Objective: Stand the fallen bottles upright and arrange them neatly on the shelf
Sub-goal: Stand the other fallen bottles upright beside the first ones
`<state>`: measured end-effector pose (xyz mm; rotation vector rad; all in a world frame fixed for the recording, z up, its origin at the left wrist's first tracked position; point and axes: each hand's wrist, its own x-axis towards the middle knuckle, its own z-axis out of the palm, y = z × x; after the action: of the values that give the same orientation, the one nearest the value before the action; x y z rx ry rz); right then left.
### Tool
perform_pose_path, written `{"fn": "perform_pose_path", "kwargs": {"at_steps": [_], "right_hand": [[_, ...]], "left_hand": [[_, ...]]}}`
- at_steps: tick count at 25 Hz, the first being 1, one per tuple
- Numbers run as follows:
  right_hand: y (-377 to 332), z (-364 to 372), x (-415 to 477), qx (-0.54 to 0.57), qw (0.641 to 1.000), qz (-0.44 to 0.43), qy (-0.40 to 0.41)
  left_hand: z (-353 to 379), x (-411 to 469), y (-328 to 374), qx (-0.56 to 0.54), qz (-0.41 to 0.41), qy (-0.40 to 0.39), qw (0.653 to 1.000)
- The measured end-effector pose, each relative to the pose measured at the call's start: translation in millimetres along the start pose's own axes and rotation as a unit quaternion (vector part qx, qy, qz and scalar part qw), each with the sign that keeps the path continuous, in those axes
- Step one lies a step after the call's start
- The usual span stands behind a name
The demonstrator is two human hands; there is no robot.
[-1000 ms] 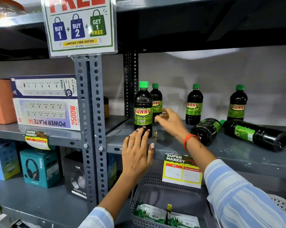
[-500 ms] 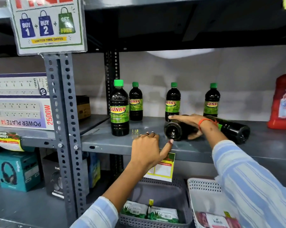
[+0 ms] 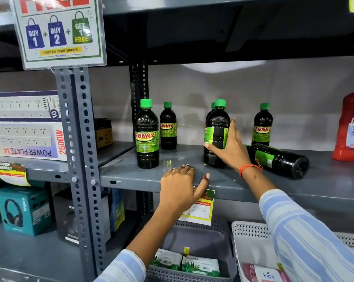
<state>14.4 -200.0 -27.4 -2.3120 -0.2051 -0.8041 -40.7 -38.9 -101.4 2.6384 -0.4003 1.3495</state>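
Note:
Dark bottles with green caps and green SUNNY labels stand on the grey metal shelf (image 3: 143, 176). My right hand (image 3: 230, 148) grips one bottle (image 3: 216, 127), which stands upright near the shelf's middle and hides another bottle behind it. A front-left bottle (image 3: 146, 135) and a smaller-looking one (image 3: 168, 127) behind it stand upright, as does a bottle at the back right (image 3: 262, 127). One bottle (image 3: 278, 159) lies on its side, base toward me, right of my hand. My left hand (image 3: 181, 190) rests on the shelf's front edge, holding nothing.
A red cleaner bottle (image 3: 351, 127) stands at the shelf's right end. Perforated uprights (image 3: 78, 139) and power strip boxes (image 3: 25, 139) are to the left. Below hang a price tag (image 3: 202, 210) and two baskets (image 3: 196, 237), (image 3: 251, 237) with packets.
My right hand has lifted the nearer fallen bottle from lying on its side to standing upright. My left hand stays on the shelf edge. One bottle still lies down.

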Motion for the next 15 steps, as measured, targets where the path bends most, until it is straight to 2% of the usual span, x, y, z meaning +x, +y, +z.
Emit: {"fn": "perform_pose_path", "kwargs": {"at_steps": [6,11,13,15], "right_hand": [[12,5,-3,0.071,0.997,-0.021,0.028],[5,10,-4,-0.091,0.992,0.005,0.087],[4,12,-3,-0.065,0.995,0.025,0.071],[8,15,2,0.015,0.997,0.055,0.046]], "left_hand": [[0,-1,1,0.008,0.006,0.018,1.0],[1,-2,1,0.007,0.002,0.017,1.0],[2,-2,1,0.008,0.0,0.02,1.0],[3,-3,1,0.011,0.001,0.02,1.0]]}}
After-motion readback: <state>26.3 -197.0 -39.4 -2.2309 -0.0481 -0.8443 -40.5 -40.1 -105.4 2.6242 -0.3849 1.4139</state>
